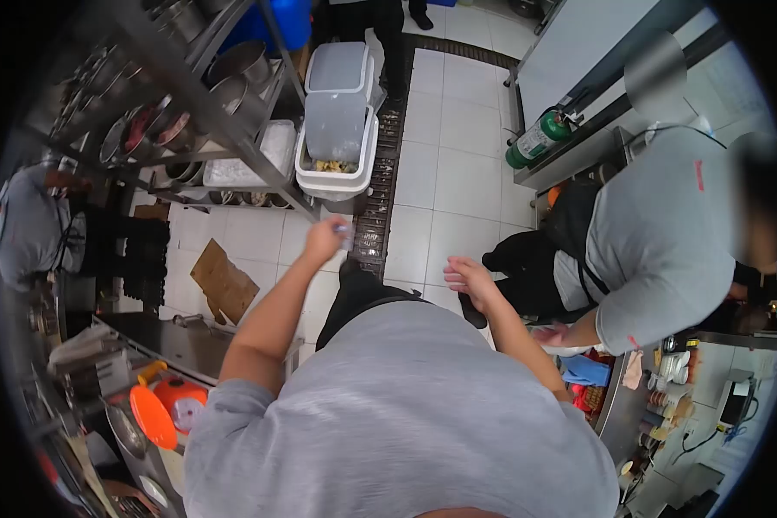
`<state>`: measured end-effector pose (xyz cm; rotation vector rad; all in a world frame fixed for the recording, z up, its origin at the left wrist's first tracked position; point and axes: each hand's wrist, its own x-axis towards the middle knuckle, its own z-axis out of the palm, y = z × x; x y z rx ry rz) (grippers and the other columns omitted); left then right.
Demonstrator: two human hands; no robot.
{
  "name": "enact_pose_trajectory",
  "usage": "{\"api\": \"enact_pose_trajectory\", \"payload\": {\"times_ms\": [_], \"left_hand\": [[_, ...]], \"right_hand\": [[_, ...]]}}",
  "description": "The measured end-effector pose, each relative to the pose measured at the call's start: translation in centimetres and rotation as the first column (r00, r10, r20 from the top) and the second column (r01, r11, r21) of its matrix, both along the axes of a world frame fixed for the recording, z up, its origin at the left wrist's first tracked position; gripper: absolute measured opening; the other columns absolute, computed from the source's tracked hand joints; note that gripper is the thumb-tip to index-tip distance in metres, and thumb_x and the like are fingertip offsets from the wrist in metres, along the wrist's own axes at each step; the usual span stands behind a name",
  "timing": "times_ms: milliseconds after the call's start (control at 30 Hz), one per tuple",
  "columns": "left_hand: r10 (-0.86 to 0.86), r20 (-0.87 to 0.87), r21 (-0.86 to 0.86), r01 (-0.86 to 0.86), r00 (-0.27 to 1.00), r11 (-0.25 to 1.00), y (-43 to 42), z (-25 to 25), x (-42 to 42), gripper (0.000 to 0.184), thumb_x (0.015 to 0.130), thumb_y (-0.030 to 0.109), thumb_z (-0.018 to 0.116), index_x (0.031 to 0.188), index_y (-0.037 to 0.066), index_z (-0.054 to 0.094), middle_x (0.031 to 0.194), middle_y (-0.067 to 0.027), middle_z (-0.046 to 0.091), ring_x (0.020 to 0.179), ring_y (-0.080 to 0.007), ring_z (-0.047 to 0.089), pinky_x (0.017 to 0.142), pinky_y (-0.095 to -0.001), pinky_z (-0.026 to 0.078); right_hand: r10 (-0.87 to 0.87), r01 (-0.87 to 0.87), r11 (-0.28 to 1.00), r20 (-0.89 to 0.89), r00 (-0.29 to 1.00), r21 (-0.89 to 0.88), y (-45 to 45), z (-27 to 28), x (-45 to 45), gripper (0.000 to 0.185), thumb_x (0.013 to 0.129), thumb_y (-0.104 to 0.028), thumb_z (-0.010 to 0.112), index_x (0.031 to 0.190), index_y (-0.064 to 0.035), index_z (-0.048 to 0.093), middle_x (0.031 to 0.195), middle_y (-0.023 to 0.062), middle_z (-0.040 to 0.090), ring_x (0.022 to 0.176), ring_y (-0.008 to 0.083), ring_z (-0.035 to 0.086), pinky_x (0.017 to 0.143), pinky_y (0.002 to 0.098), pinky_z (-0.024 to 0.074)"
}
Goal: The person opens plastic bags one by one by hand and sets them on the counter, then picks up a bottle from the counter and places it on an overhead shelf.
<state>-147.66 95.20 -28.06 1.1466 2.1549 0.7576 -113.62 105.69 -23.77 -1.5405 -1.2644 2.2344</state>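
My left hand [324, 240] is raised out in front, its fingers closed round a small, pale, shiny object that is too blurred to name. Just beyond that hand stands a white bin [317, 183], with food scraps [335, 166] visible inside and a grey translucent panel [334, 121] tilted over its opening. My right hand [469, 278] hangs in the air above the tiles, fingers stretched out and nothing in them. It is close to the dark trousers of a person on the right.
A metal rack [268, 173] with pots is at the left. A drain grate [378, 194] runs along the tiled floor. Torn cardboard [223, 281] lies at the left. A person in grey [656, 224] bends close on the right, near a green cylinder [540, 138]. Another person [39, 224] stands far left.
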Motion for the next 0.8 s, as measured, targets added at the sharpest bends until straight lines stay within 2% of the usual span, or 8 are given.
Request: {"api": "enact_pose_trajectory", "payload": {"times_ms": [200, 267, 367, 433, 500, 533, 633, 800], "left_hand": [[-0.061, -0.338, 0.202, 0.135, 0.939, 0.970, 10.7, -4.3, -16.5, 0.025, 0.072, -0.003, 0.051, 0.092, 0.006, 0.064, 0.095, -0.0166, 0.059, 0.092, -0.0338, 0.057, 0.081, -0.0398, 0.045], [-0.228, -0.289, 0.090, 0.264, 0.930, 0.960, 14.6, -8.2, -20.5, 0.032, 0.071, -0.003, 0.050, 0.097, 0.006, 0.066, 0.105, -0.0178, 0.057, 0.102, -0.0334, 0.053, 0.088, -0.0380, 0.043], [-0.541, -0.244, -0.494, 0.377, 0.805, 0.784, 20.4, -9.1, -20.4, 0.071, 0.076, 0.012, 0.064, 0.139, 0.007, 0.032, 0.131, -0.0219, 0.044, 0.119, -0.0371, 0.044, 0.101, -0.0358, 0.036], [-0.620, -0.036, -0.355, 0.570, 0.784, 0.741, 23.8, -11.1, -17.5, 0.082, 0.075, 0.016, 0.067, 0.141, 0.004, 0.020, 0.133, -0.0238, 0.041, 0.122, -0.0390, 0.041, 0.103, -0.0358, 0.034], [-0.683, 0.183, -0.290, 0.702, 0.707, 0.650, 26.4, -8.6, -11.8, 0.082, 0.075, 0.018, 0.069, 0.140, -0.001, 0.023, 0.132, -0.0269, 0.041, 0.121, -0.0407, 0.041, 0.104, -0.0367, 0.032], [-0.825, 0.190, -0.046, 0.844, 0.533, 0.534, 27.6, -13.8, -9.2, 0.072, 0.076, 0.020, 0.067, 0.136, 0.000, 0.033, 0.129, -0.0261, 0.045, 0.120, -0.0381, 0.044, 0.100, -0.0382, 0.036], [-0.953, 0.200, -0.094, 0.972, 0.230, 0.215, 25.1, -3.7, 2.4, 0.056, 0.080, 0.030, 0.064, 0.128, 0.008, 0.046, 0.113, -0.0196, 0.059, 0.097, -0.0312, 0.060, 0.086, -0.0382, 0.046], [-0.935, 0.245, -0.132, 0.946, -0.257, -0.294, 20.8, -4.9, 11.1, 0.051, 0.081, 0.033, 0.064, 0.124, 0.008, 0.051, 0.104, -0.0167, 0.064, 0.089, -0.0267, 0.063, 0.079, -0.0350, 0.049]], "right_hand": [[-0.116, -0.333, 0.804, 0.679, 0.725, 0.492, 0.2, -10.8, 6.0, 0.033, 0.077, -0.022, 0.065, 0.102, -0.0009, 0.061, 0.091, 0.0126, 0.066, 0.084, 0.0249, 0.063, 0.075, 0.0347, 0.0496], [-0.236, -0.348, 0.834, 0.846, 0.478, 0.429, -4.4, -13.1, 8.9, 0.029, 0.077, -0.025, 0.063, 0.095, -0.0027, 0.064, 0.088, 0.0145, 0.066, 0.082, 0.0252, 0.065, 0.071, 0.0360, 0.0515], [0.019, -0.081, 0.996, 0.833, 0.553, 0.031, -11.7, -14.3, 8.8, 0.026, 0.079, -0.026, 0.061, 0.090, -0.0033, 0.064, 0.081, 0.0114, 0.065, 0.068, 0.0197, 0.064, 0.059, 0.0330, 0.0521], [-0.032, 0.269, 0.948, 0.788, 0.615, -0.172, -15.1, -9.5, 4.7, 0.023, 0.080, -0.025, 0.059, 0.088, -0.0036, 0.064, 0.076, 0.0088, 0.064, 0.058, 0.0163, 0.062, 0.050, 0.0307, 0.0512], [-0.093, 0.082, 0.995, 0.768, 0.634, 0.052, -19.7, -9.3, 2.2, 0.021, 0.081, -0.023, 0.058, 0.090, -0.0049, 0.064, 0.078, 0.0088, 0.064, 0.065, 0.0189, 0.062, 0.056, 0.0328, 0.0510], [-0.103, 0.007, 0.992, 0.774, 0.625, 0.126, -21.3, -9.1, 0.7, 0.021, 0.081, -0.022, 0.057, 0.091, -0.0059, 0.065, 0.080, 0.0090, 0.064, 0.070, 0.0210, 0.062, 0.060, 0.0345, 0.0507], [-0.167, 0.137, 0.985, 0.791, 0.589, 0.106, -23.9, -7.3, -5.1, 0.019, 0.080, -0.019, 0.056, 0.092, -0.0091, 0.068, 0.084, 0.0091, 0.065, 0.085, 0.0258, 0.060, 0.073, 0.0388, 0.0491], [-0.735, 0.806, 0.573, 0.526, 0.428, 0.146, -28.4, -7.2, -11.8, 0.020, 0.080, -0.021, 0.061, 0.092, -0.0043, 0.063, 0.068, 0.0046, 0.060, 0.052, 0.0141, 0.055, 0.047, 0.0306, 0.0472]]}}
